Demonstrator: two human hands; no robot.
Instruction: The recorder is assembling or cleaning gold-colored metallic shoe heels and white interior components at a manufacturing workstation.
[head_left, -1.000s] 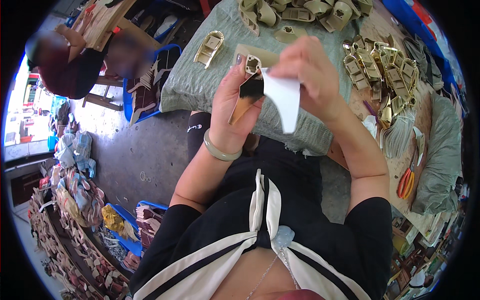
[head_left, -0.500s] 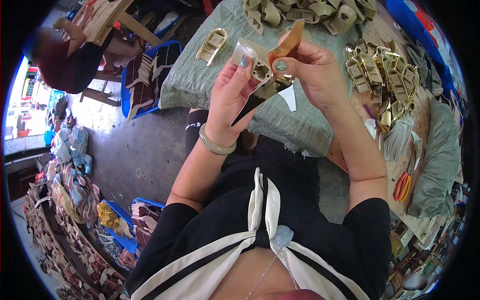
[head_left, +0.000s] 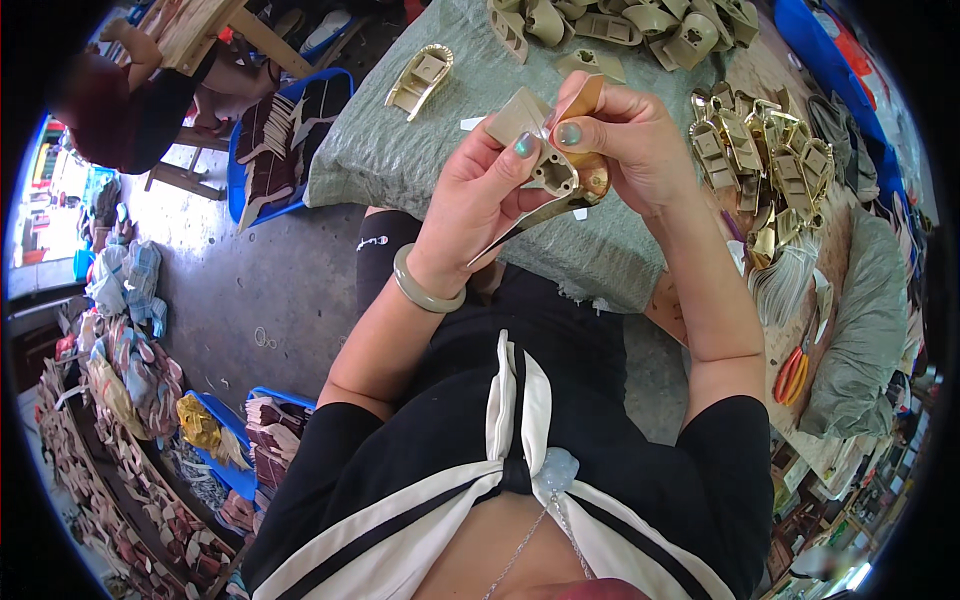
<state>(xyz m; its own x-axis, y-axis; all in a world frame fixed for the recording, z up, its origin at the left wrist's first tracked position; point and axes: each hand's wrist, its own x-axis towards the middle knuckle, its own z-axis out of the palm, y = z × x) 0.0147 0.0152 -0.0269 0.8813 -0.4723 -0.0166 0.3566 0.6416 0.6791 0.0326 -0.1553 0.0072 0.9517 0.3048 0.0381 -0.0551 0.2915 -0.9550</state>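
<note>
My left hand (head_left: 462, 195) is closed around a beige plastic shoe heel (head_left: 553, 174), its hollow, holed face showing. A shiny gold strip (head_left: 580, 100) bends round the heel, and its lower end juts out below my left fingers. Between thumb and fingers, my right hand (head_left: 640, 140) pinches the strip's upper end close against the heel. Both hands are above a grey-green woven sack (head_left: 370, 150) on my lap. Lying on that sack is a single heel with a gold edge (head_left: 420, 82). Fingers hide part of where strip and heel meet.
Plain beige heels (head_left: 690, 40) are heaped at the sack's far end. To the right, gold-trimmed heels (head_left: 745, 145), white strips (head_left: 785, 285) and an orange-handled cutting tool (head_left: 792, 375) lie on a board. At far left, a person (head_left: 115, 110) sits near a blue crate (head_left: 237, 185).
The heel has been turned so its hollow face shows more. My right hand has come down a little, and the strip's upper end now lies closer to the heel.
</note>
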